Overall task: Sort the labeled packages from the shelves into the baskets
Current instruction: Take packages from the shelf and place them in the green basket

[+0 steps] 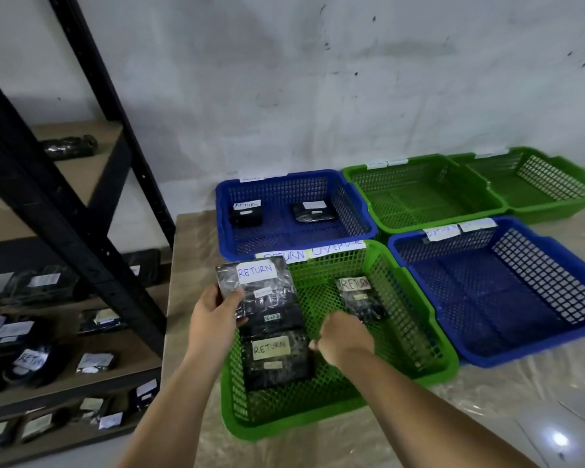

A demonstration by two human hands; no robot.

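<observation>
My left hand (213, 312) grips a black package (260, 292) with a white RETURN label, held over the left side of the near green basket (448, 361). That basket carries a paper strip reading RETURN OVERDUE (313, 252). Inside it lie a black package with a yellowish RETURN label (276, 358) and another dark package (272, 319) just above that one. My right hand (343, 341) is curled inside the basket, its fingers at the lower end of a small tilted black package (362, 300) labelled RETURN.
A blue basket (225, 211) behind holds two black packages (245, 214) (313, 212). Two green baskets (423, 197) (541, 184) stand at the back right and a blue basket (507, 292) at the right. The black metal shelf (92, 265) on the left holds several labelled packages (31, 361).
</observation>
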